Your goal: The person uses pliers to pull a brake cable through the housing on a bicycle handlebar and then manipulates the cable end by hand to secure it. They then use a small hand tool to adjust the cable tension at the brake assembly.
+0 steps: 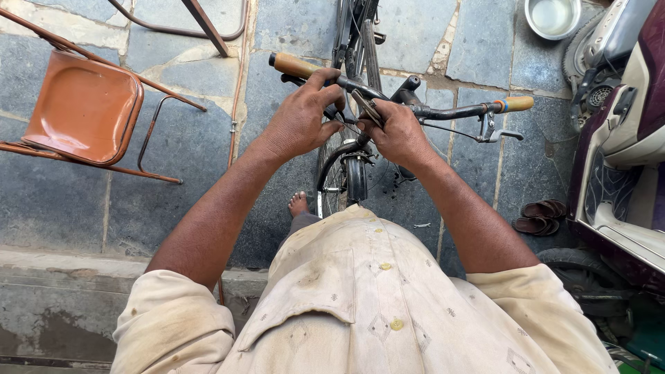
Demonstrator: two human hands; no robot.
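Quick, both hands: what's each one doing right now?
Left hand: closed on the bicycle handlebar near the stem.
Right hand: closed, fingers gripping a small metal tool at the stem.

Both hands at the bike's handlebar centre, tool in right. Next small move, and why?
Probably turn the pliers-like tool a little with the right hand: it already sits at the handlebar centre, and the left hand braces the bar beside it.

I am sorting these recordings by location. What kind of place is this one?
Probably an outdoor yard or roadside bicycle repair spot. The ground is grey stone paving; a black bicycle with orange handle grips stands under the hands, a maroon and white scooter is parked beside it, and an orange metal folding chair stands nearby.
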